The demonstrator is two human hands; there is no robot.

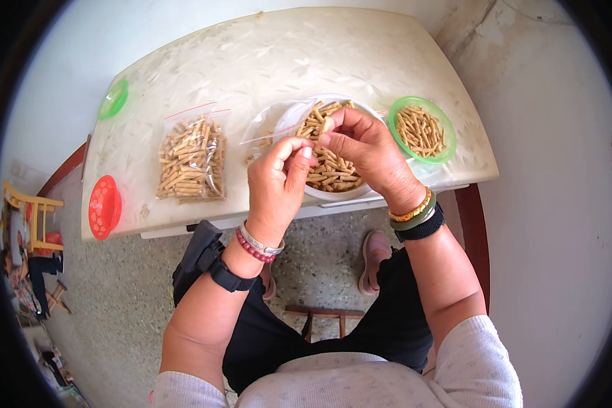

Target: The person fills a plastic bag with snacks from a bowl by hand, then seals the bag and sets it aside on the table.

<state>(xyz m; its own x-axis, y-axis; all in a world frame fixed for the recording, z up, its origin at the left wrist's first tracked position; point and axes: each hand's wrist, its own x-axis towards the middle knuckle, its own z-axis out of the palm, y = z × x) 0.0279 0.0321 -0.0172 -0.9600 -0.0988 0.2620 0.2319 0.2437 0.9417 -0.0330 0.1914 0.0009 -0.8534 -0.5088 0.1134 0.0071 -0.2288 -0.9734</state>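
Both hands are raised over a white bowl (369, 192) filled with short tan sticks (334, 178), which look dried. Between the thumb and forefinger of my right hand (364, 146) is one tan stick piece (326, 125). My left hand (277, 178) is closed in a pinch just beside it, thumb against forefinger; whatever it may hold is too small to make out. Behind my left hand a clear zip bag (265, 122) lies by the bowl, with a few sticks showing at it. Left of that lies a second zip bag (192, 158), full of the same sticks.
A green basket (449, 136) of sticks stands right of the bowl. At the table's left edge are a red plastic basket (105, 207) and a green one (113, 99). The pale table (306, 51) meets walls behind and at right. A wooden chair (44, 217) stands far left.
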